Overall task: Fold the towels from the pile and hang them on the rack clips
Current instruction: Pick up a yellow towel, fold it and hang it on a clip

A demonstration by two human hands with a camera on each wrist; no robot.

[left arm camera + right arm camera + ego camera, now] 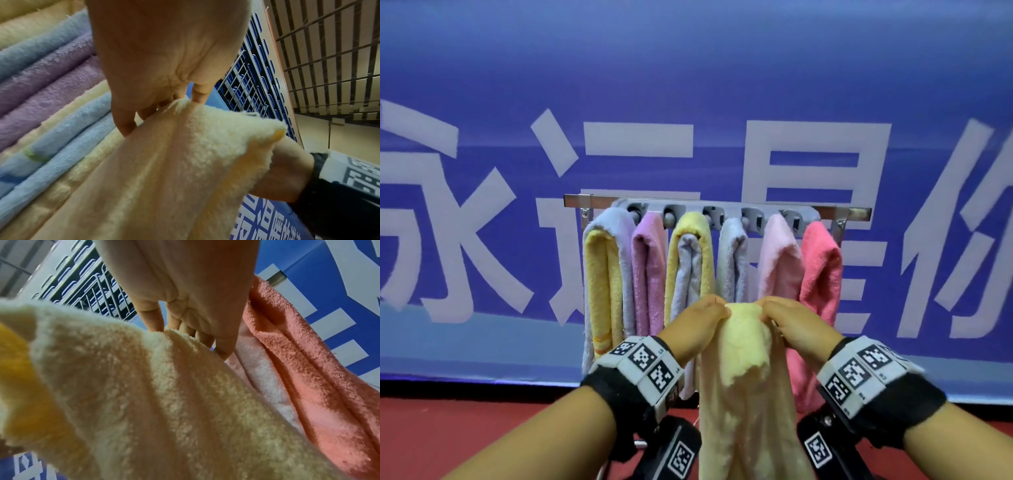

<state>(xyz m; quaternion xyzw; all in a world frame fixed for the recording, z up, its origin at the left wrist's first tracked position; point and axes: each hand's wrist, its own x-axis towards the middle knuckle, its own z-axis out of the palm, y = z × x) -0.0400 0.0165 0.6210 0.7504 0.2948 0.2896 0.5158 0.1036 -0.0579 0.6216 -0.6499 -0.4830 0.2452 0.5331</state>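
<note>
A pale yellow towel [744,370] hangs lengthwise between my hands, in front of the rack. My left hand [700,320] pinches its top edge on the left, and my right hand [787,320] pinches the same edge on the right, the two hands close together. In the left wrist view the left hand [164,104] grips the yellow towel [185,162]. The right wrist view has the right hand [191,331] holding the towel [144,394]. The rack [717,212] with grey clips is mounted on the blue wall, just above and behind my hands.
Several folded towels hang from the clips: yellow-and-blue [606,274], purple [649,270], yellow-and-grey [690,263], grey [734,260], light pink [779,260] and coral [820,270]. A blue banner [688,102] with white characters covers the wall. The floor [465,435] is red.
</note>
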